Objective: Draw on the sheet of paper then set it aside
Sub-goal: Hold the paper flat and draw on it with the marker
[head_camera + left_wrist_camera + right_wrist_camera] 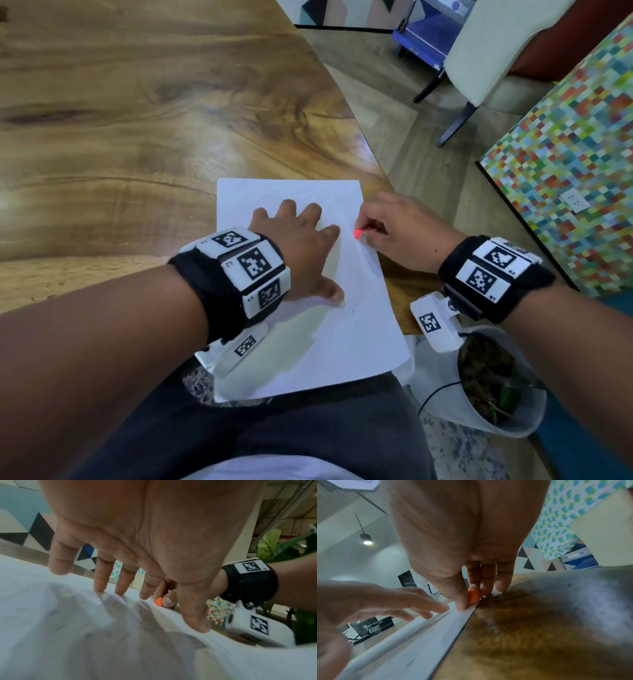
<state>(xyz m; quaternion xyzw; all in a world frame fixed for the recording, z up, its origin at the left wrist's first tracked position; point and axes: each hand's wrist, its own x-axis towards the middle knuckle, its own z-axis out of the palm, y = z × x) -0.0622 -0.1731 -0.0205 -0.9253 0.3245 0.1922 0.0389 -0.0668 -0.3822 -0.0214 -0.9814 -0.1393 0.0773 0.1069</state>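
A white rectangular sheet of paper lies at the near edge of a brown grained wooden counter, its closest end hanging past the counter's rim over the seated person's dark trousers. The left hand lies palm down on the sheet, fingers straight and spread, with the fingertips and the thumb touching the paper, as the left wrist view shows. The left forearm reaches in from the lower left, a black wrist strap with white coded marker tiles wrapped round it.

The right hand sits at the sheet's right edge, knuckles up and fingers curled, thumb and forefinger pinching a short orange crayon whose tip meets the paper just inside that edge. In the right wrist view the crayon is squeezed between thumb and fingers directly over the paper's border, with bare wood to the right of it. The two hands are close but apart, the left forefinger pointing toward the crayon.

Right of the sheet, below the counter's edge, stands a white pot of dark soil with a green sprout.
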